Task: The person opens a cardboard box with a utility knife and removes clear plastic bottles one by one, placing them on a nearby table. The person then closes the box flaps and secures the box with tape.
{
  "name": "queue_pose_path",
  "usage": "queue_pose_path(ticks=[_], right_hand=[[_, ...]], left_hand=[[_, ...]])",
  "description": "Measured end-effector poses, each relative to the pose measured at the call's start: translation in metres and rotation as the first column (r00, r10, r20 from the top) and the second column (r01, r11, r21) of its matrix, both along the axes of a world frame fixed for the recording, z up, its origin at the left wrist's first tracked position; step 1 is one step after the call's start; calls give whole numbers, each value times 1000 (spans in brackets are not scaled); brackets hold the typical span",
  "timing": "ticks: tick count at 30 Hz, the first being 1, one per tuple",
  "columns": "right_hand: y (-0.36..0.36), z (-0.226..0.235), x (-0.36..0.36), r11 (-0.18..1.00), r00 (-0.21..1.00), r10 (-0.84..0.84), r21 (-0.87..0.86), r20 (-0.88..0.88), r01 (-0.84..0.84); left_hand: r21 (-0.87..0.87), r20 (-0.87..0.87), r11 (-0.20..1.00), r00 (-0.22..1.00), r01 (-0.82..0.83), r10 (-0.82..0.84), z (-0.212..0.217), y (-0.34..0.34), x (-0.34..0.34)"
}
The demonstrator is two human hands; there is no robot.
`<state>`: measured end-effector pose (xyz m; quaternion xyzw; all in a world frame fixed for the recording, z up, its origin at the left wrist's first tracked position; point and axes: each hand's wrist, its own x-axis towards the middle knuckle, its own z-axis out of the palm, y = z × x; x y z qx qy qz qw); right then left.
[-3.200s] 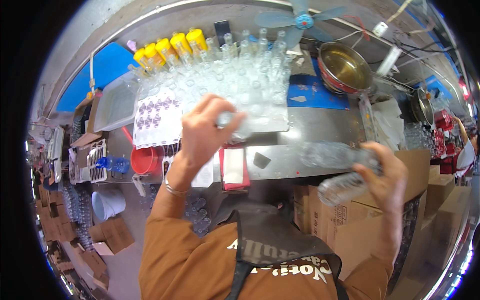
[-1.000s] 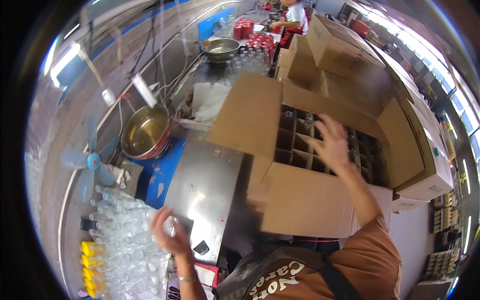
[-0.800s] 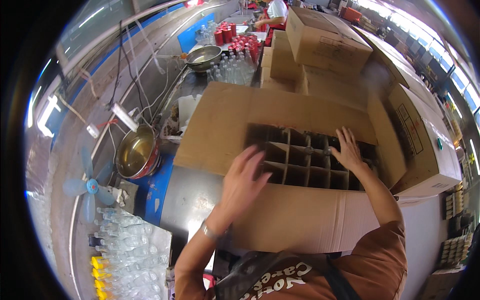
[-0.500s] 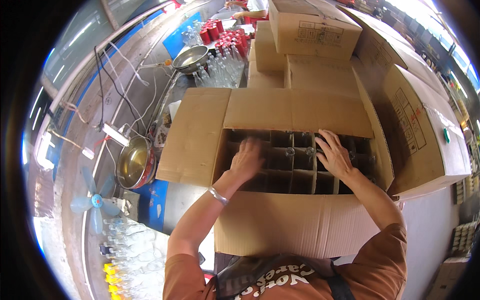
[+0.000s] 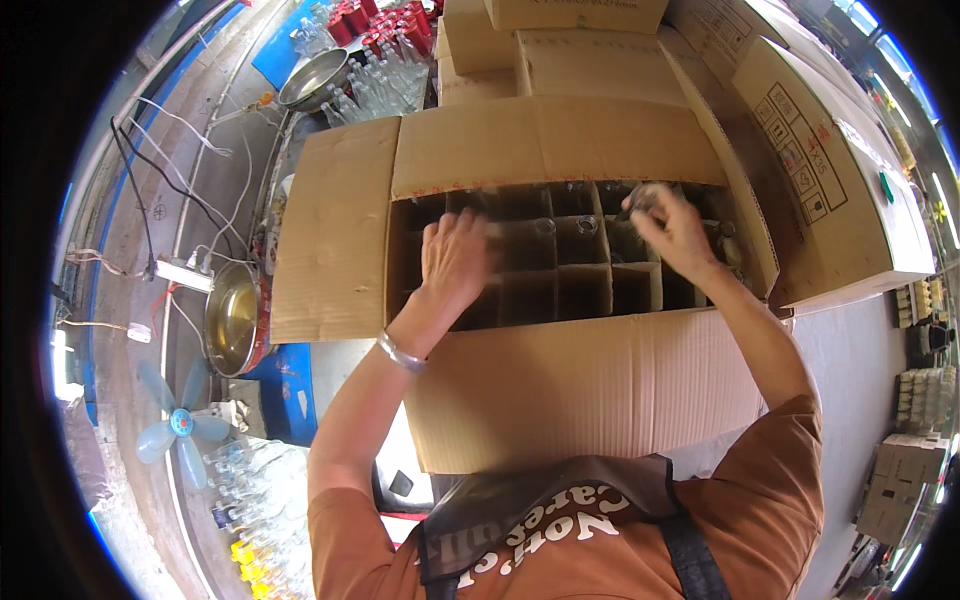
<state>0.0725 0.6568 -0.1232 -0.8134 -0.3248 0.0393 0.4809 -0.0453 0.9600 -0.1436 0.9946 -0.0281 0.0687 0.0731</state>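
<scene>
An open cardboard box (image 5: 530, 390) with flaps folded out stands in front of me. Cardboard dividers (image 5: 582, 270) split its inside into cells, and clear glass bottles (image 5: 587, 226) show their mouths in several of them. At the box's right part, my right hand (image 5: 672, 230) is closed with the fingertips around the neck of a glass bottle (image 5: 637, 203). Over the left cells hovers my left hand (image 5: 455, 258), its fingers pointing down and smeared by motion; whether it holds anything is hidden.
Closed cardboard boxes (image 5: 610, 70) are stacked behind, with another large box (image 5: 835, 175) at the right. Glass bottles (image 5: 380, 85), red cans (image 5: 390, 25) and a metal bowl (image 5: 315, 80) stand far left. A small fan (image 5: 182, 422) and a second bowl (image 5: 235, 320) are nearer left.
My view has shifted, so the box appears higher and further left. My right hand has closed and raised a bottle neck. My left hand remains over the left cells, still moving.
</scene>
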Motion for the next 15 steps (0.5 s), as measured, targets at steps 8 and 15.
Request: queue_pose_path(ticks=[8, 15], right_hand=[[14, 145, 2, 970, 993, -103, 226, 51, 89], [63, 65, -17, 507, 961, 275, -845, -31, -172]], left_hand=[[-581, 77, 788, 977, 205, -198, -33, -42, 51], [-932, 304, 298, 894, 207, 328, 43, -16, 34]])
